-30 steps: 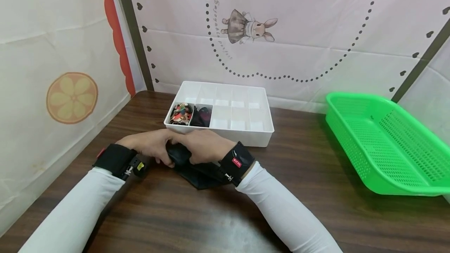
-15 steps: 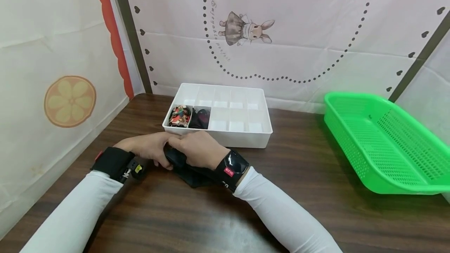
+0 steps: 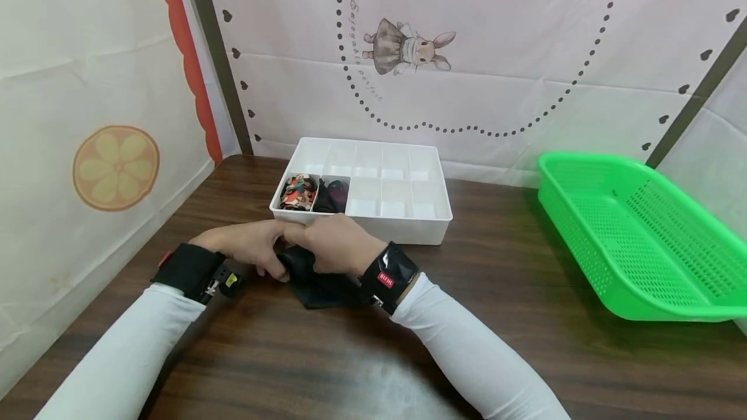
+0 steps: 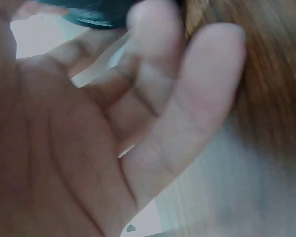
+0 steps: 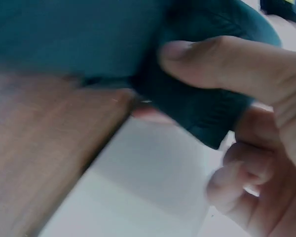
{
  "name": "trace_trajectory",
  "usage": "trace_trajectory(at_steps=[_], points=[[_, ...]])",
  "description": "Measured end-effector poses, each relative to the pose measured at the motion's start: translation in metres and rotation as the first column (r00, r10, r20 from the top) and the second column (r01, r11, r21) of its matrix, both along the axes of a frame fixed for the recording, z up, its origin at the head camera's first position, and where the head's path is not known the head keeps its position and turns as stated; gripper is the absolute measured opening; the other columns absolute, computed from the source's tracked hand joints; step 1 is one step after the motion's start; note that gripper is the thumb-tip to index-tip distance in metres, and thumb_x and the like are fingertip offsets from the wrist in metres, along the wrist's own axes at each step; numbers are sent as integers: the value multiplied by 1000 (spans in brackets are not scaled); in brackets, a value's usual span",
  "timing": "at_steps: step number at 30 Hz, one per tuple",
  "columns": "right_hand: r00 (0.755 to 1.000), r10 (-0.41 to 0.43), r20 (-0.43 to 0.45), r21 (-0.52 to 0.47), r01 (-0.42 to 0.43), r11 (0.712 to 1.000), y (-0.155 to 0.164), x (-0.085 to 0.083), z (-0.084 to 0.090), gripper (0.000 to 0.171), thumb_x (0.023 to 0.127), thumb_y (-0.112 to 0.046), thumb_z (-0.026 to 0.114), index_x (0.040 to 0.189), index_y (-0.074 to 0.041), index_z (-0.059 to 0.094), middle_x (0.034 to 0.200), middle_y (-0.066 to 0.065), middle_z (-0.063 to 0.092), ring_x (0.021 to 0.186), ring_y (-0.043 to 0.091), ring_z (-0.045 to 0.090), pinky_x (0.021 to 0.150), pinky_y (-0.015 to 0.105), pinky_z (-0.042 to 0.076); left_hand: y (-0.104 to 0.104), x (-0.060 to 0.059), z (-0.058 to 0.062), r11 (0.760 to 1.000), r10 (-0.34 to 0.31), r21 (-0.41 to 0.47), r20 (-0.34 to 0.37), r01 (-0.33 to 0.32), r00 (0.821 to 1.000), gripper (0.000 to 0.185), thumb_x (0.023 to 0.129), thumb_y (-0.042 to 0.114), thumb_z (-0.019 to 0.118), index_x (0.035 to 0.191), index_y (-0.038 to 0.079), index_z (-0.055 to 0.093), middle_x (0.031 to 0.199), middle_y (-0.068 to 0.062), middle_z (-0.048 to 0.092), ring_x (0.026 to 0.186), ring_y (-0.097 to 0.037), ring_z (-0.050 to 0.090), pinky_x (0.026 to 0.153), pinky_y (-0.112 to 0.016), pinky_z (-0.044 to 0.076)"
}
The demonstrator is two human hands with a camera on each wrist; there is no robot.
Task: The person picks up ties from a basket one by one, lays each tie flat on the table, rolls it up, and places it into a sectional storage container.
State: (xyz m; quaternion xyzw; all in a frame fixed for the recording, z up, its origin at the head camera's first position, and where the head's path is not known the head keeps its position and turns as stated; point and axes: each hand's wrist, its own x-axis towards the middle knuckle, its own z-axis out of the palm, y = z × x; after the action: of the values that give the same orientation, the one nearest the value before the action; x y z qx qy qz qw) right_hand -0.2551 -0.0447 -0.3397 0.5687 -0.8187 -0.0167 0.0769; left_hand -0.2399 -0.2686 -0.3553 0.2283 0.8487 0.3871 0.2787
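A dark teal, nearly black cloth [image 3: 327, 291] is partly rolled up, its loose end hanging over the brown table. My left hand [image 3: 253, 245] holds the roll's left end between curled fingers; in the left wrist view only a bit of the cloth [image 4: 98, 14] shows above them. From the other side my right hand [image 3: 338, 244] grips the roll, and in the right wrist view its thumb [image 5: 202, 64] presses on the fabric. The hands meet at the top of the roll. Just behind them stands a white divided box [image 3: 397, 229].
Inside the box's front left compartments sit a colourful patterned bundle [image 3: 299, 193] and a dark bundle [image 3: 332, 196]. A green plastic basket [image 3: 618, 277] stands on the table [image 3: 467, 316] at the right. Printed sheets [image 3: 496, 50] enclose the left, back and right sides.
Both hands stay at nearly the same place on the cloth. Its hanging end has shifted slightly, and the right wrist has turned a little. The view shifted slightly at first.
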Motion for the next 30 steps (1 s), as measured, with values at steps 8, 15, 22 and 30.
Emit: trace_trajectory(at_steps=[8, 15, 22, 30], points=[[989, -1, 147, 15, -1, 1000, 1, 2, 7, 58, 87, -16, 86, 139, -19, 61, 91, -3, 68, 85, 13, 63, 77, 29, 53, 0, 1, -2, 999, -1, 37, -11, 1, 1000, 58, 82, -1, 88, 133, 5, 62, 111, -12, 65, 80, -23, 67, 61, -33, 58], [986, 15, 167, 1, -15, 1000, 3, 0, 10, 53, 85, -15, 87, 135, -20, 68, 99, -2, 74, 87, 13, 64, 81, 30, 54, 1, -2, -1, 998, -38, 56, -13, 39, 999, 64, 81, -6, 84, 139, 5, 57, 117, -14, 63, 84, -26, 65, 64, -32, 56], [995, 52, -86, -28, -55, 998, -2, 11, -5, 39, 86, -21, 86, 119, -18, 64, 82, -5, 71, 80, 14, 69, 72, 33, 57, 1, -1, -2, 1000, -28, 15, 25, 28, 999, 72, 83, -3, 85, 147, 7, 52, 117, -13, 63, 85, -25, 63, 61, -30, 54], [963, -49, 264, 50, 37, 998, 8, 5, 11, 65, 87, -15, 85, 146, -20, 57, 89, -3, 66, 81, 13, 62, 72, 27, 52, 9, 1, 3, 1000, -26, -7, -19, 26, 999, 62, 78, -7, 83, 134, 9, 62, 116, -12, 62, 87, -27, 66, 61, -36, 59]])
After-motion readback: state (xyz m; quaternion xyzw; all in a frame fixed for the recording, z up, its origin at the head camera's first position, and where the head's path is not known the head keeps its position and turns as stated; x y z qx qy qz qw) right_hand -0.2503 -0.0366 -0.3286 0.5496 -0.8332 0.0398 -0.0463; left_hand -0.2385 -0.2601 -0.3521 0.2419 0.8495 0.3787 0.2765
